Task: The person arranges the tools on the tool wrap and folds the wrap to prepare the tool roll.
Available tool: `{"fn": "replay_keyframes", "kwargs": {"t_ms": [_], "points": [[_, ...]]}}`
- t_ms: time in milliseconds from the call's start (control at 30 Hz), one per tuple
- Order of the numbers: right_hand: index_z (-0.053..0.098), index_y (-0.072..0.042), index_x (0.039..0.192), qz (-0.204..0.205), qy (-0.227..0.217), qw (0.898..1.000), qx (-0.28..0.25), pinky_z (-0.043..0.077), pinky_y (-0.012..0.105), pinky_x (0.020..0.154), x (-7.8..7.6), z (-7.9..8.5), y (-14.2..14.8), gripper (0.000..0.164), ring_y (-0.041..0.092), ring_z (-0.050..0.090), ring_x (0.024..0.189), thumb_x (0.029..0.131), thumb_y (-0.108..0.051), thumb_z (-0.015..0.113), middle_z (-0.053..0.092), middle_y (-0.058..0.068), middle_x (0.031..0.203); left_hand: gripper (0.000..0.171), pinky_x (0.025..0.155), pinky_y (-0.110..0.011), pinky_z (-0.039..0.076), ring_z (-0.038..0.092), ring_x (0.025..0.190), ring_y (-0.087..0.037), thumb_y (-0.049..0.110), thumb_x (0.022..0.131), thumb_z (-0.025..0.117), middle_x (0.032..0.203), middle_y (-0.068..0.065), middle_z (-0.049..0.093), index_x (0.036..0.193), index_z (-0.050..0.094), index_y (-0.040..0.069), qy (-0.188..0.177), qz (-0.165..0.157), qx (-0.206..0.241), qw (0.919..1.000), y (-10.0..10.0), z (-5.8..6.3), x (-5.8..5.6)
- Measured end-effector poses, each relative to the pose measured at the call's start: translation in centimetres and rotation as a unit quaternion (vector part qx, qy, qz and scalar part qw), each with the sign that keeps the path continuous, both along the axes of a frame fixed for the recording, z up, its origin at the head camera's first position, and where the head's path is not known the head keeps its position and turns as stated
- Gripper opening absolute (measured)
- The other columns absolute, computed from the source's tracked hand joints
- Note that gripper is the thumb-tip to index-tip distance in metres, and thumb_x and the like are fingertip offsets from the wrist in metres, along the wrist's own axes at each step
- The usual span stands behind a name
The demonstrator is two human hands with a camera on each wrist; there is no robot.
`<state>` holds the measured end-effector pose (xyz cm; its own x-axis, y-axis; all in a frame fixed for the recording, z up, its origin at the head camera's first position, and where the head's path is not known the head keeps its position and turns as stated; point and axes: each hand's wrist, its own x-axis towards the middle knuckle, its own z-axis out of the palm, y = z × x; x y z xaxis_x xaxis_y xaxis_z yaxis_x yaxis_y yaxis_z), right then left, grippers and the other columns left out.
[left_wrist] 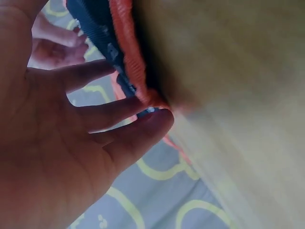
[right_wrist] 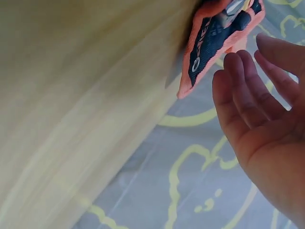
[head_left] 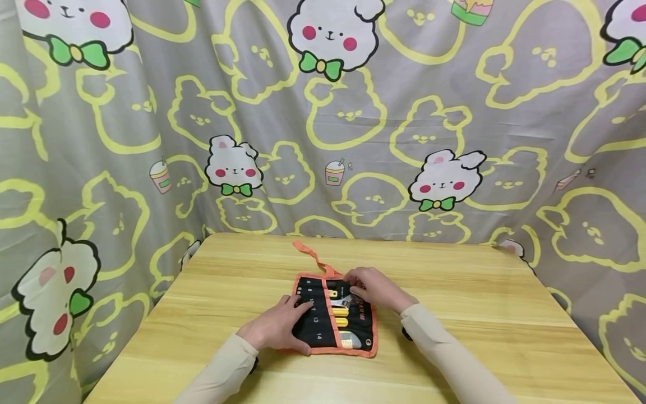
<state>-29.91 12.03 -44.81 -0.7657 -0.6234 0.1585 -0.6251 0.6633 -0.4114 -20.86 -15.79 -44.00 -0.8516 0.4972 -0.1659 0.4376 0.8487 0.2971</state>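
Observation:
A black tool pouch (head_left: 315, 332) with orange edging lies unrolled on the table, with numbers such as 13 and 14 along its left pockets. Across that left part rests my left hand (head_left: 275, 324), fingers spread, its fingertips on the orange edge in the left wrist view. My right hand (head_left: 377, 289) hovers at the pouch's upper right, beside a silver adjustable wrench (head_left: 344, 302). Its fingers are loosely bent in the right wrist view, with nothing seen between them. Yellow handles (head_left: 341, 322) and a grey-and-yellow tool (head_left: 349, 340) stick out of the middle pockets.
An orange strap (head_left: 307, 250) trails from the pouch's far edge over the wooden table (head_left: 227, 280). A grey curtain (head_left: 282, 123) with yellow outlines and white cartoon animals hangs behind the table and at its sides. A metal eyelet (head_left: 368, 342) marks the pouch's near right corner.

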Motion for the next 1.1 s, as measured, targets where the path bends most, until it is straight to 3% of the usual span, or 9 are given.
{"fn": "replay_keyframes", "kwargs": {"t_ms": [233, 400, 500, 667, 833, 1100], "points": [[0.071, -0.008, 0.121, 0.005, 0.019, 1.0, 0.002, 0.058, 0.033, 0.081, 3.9, -0.4, 2.6, 0.024, 0.009, 0.066, 0.09, 0.098, -0.015, 0.07, 0.073, 0.002, 0.109, 0.101, 0.108, -0.05, 0.047, 0.048, 0.132, -0.034, 0.055, 0.068, 0.091, 0.15, -0.021, 0.045, 0.148, 0.051, 0.008, 0.051, -0.037, -0.001, 0.998, -0.9, 0.4, 0.7], [0.068, -0.008, 0.125, 0.017, 0.03, 0.999, 0.019, 0.058, 0.035, 0.084, 6.8, -0.4, 3.9, 0.029, 0.015, 0.068, 0.096, 0.099, -0.017, 0.07, 0.071, 0.004, 0.114, 0.083, 0.1, -0.042, 0.052, 0.053, 0.116, -0.023, 0.05, 0.07, 0.092, 0.136, -0.012, 0.053, 0.133, 0.059, 0.007, 0.082, -0.067, 0.003, 0.9944, -1.5, 0.6, 1.5], [0.068, -0.01, 0.126, 0.025, 0.039, 0.998, 0.029, 0.058, 0.034, 0.085, 8.4, -0.3, 4.5, 0.029, 0.014, 0.068, 0.099, 0.099, -0.021, 0.069, 0.07, 0.003, 0.117, 0.072, 0.097, -0.04, 0.053, 0.052, 0.113, -0.021, 0.047, 0.074, 0.09, 0.132, -0.008, 0.053, 0.128, 0.061, 0.012, 0.082, -0.076, 0.009, 0.9937, -1.8, 0.8, 1.9], [0.069, -0.013, 0.127, 0.045, 0.061, 0.996, 0.037, 0.058, 0.033, 0.085, 10.6, -0.3, 4.8, 0.032, 0.012, 0.066, 0.102, 0.099, -0.03, 0.069, 0.068, 0.0, 0.12, 0.07, 0.101, -0.044, 0.052, 0.053, 0.126, -0.027, 0.048, 0.081, 0.085, 0.143, -0.01, 0.052, 0.138, 0.06, 0.017, 0.063, -0.093, 0.011, 0.9936, -2.0, 0.8, 2.6], [0.068, -0.016, 0.129, 0.068, 0.101, 0.99, 0.065, 0.058, 0.033, 0.085, 11.8, -0.4, 4.2, 0.039, 0.01, 0.065, 0.101, 0.097, -0.037, 0.071, 0.067, 0.0, 0.12, 0.068, 0.102, -0.043, 0.052, 0.054, 0.127, -0.031, 0.045, 0.081, 0.086, 0.145, -0.011, 0.051, 0.139, 0.063, 0.02, 0.06, -0.112, 0.007, 0.9919, -1.6, 0.4, 2.9], [0.067, -0.021, 0.133, 0.058, 0.068, 0.988, 0.128, 0.057, 0.03, 0.079, 12.1, -0.6, 2.8, 0.047, 0.004, 0.061, 0.09, 0.093, -0.044, 0.075, 0.069, 0.0, 0.116, 0.057, 0.1, -0.041, 0.053, 0.059, 0.121, -0.028, 0.043, 0.081, 0.085, 0.138, -0.011, 0.057, 0.13, 0.07, 0.019, 0.068, -0.11, -0.007, 0.9916, -0.9, 0.1, 2.8]]}}
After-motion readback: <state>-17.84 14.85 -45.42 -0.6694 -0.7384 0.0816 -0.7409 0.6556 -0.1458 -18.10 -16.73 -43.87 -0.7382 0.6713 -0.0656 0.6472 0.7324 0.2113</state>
